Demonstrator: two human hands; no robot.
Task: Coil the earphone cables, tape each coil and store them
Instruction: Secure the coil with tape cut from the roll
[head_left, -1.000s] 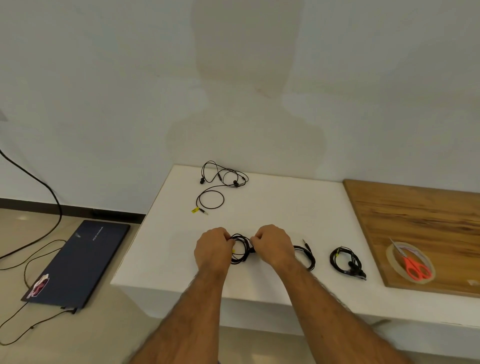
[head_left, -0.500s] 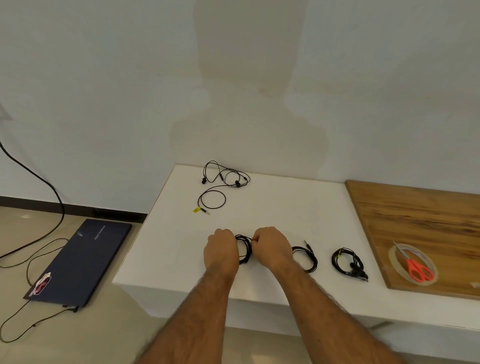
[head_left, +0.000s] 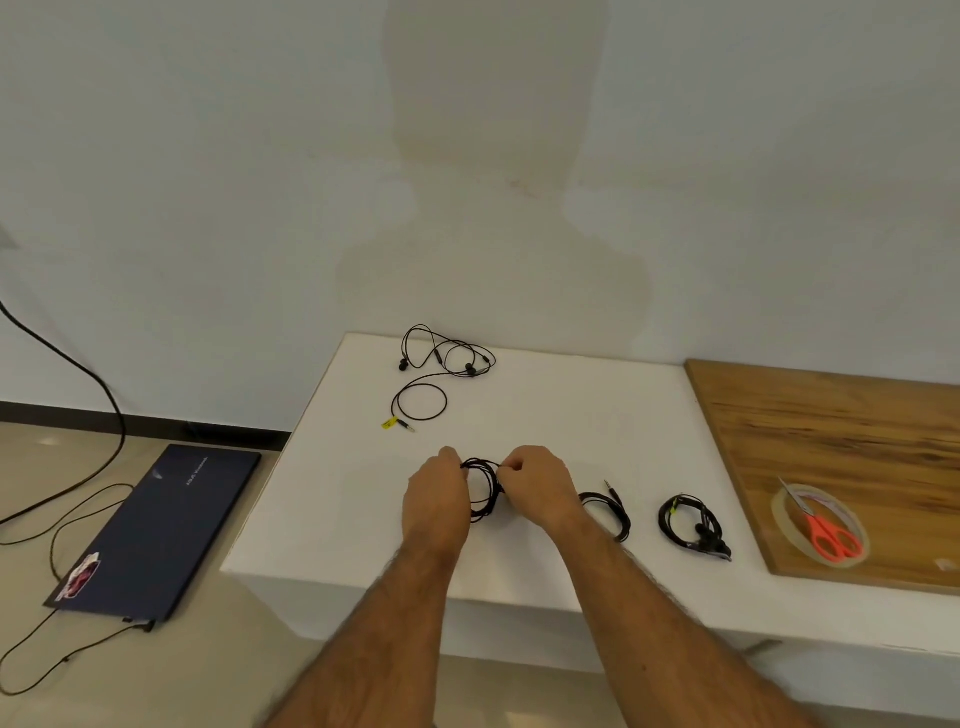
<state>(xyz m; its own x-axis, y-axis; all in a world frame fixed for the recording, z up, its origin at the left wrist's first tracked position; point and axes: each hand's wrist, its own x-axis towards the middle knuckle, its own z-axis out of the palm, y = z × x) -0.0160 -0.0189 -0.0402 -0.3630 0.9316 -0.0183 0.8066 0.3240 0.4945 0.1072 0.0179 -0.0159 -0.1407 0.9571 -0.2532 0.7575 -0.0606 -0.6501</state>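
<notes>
My left hand (head_left: 435, 503) and my right hand (head_left: 540, 488) both pinch a black earphone coil (head_left: 483, 488) just above the white table (head_left: 571, 415) near its front edge. Part of the coil is hidden behind my fingers. To the right lies another black coil (head_left: 610, 512) with its plug sticking up, half hidden by my right wrist. Further right sits a third coil (head_left: 693, 525) with its earbuds on top. A loose, uncoiled earphone (head_left: 441, 374) with a yellow tag by its plug lies at the table's back left.
A wooden board (head_left: 831, 431) covers the table's right part and carries a clear tape roll (head_left: 779, 509) with orange-handled scissors (head_left: 826, 530) on it. On the floor at left lies a closed dark laptop (head_left: 156, 530) with cables around it.
My left hand has moved right and closer to my right hand, squeezing the held coil narrower. The other earphones have not moved.
</notes>
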